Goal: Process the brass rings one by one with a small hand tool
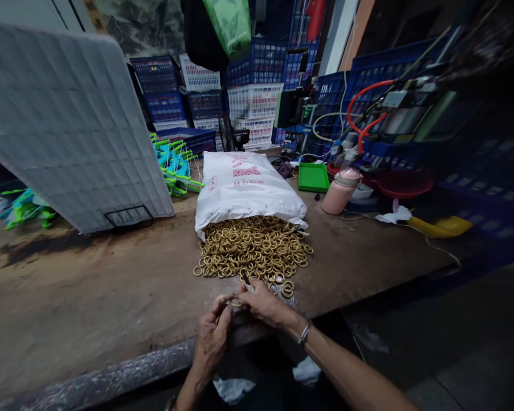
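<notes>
The left hand [213, 334] and the right hand [263, 302] meet over the near edge of the brown, stained bench [124, 302], whose front lip shows a shiny plastic wrapping [154, 365]. A silvery bracelet [304, 333] circles the right wrist. Between the fingertips of the 2 hands sits 1 small, round, gold-coloured ring [236, 303]. The left fingers are narrow, beside the ring; I cannot tell whether they grip it. The right fingers close around a slim tool [248, 283] with a dark tip and a pale body.

Just past the right hand lie a few loose gold-coloured rings [288, 289]. Beyond them a broad heap of matching gold-coloured rings [252, 245] spreads from the mouth of a white plastic sack [244, 182] with red print, which lies on the bench.

To the sack's right stand a pink, rounded bottle [340, 192] and, farther off, a shallow, bright-green rectangular tray [313, 177]. To its left, a pale, ribbed upright panel [68, 125] stands before bright-green and blue pieces [177, 162]. At the back rise stacked blue and white plastic crates [256, 101].
</notes>
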Demonstrator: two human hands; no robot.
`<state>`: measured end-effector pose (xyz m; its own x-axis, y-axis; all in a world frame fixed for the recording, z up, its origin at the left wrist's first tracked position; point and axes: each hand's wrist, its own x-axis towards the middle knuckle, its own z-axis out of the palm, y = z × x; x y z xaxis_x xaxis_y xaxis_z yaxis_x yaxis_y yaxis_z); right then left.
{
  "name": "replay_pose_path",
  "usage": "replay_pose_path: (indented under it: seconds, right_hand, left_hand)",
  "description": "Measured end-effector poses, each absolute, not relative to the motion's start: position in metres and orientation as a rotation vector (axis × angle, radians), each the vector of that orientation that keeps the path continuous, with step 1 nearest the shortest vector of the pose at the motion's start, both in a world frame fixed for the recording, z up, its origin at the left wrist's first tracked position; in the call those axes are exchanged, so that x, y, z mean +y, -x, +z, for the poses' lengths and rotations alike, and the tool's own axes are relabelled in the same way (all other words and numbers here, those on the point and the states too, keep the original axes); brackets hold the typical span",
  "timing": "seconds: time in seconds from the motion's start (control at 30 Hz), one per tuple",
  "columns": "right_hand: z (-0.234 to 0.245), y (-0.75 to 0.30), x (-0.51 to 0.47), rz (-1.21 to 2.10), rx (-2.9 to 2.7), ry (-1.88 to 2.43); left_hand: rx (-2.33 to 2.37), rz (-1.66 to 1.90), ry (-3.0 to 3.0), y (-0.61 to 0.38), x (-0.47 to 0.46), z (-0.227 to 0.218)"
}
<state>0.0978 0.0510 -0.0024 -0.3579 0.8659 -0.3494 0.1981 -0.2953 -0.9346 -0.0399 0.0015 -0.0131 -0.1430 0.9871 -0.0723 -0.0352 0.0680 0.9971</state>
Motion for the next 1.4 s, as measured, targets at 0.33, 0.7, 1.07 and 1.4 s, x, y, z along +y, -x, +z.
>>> replay_pose_path:
  seconds: [0.33,0.7,1.07,1.4]
  right_hand:
    - [0.004,-0.094,0.043,1.646,-1.487,1.298]
    - [0.011,-0.089,0.045,1.405,-1.651,1.331]
    - [-0.004,-0.098,0.044,1.046,-2.019,1.324]
    - [-0.009,-0.098,0.039,0.733,-2.425,1.463]
  left_hand:
    - [1.310,1.212,-1.214,0.037,-0.001,-0.013]
    - [1.193,1.001,-0.929,0.037,-0.003,-0.005]
    - [1.173,1.053,-0.790,0.032,0.000,-0.007]
    - [1.326,1.062,-0.889,0.031,-0.003,-0.001]
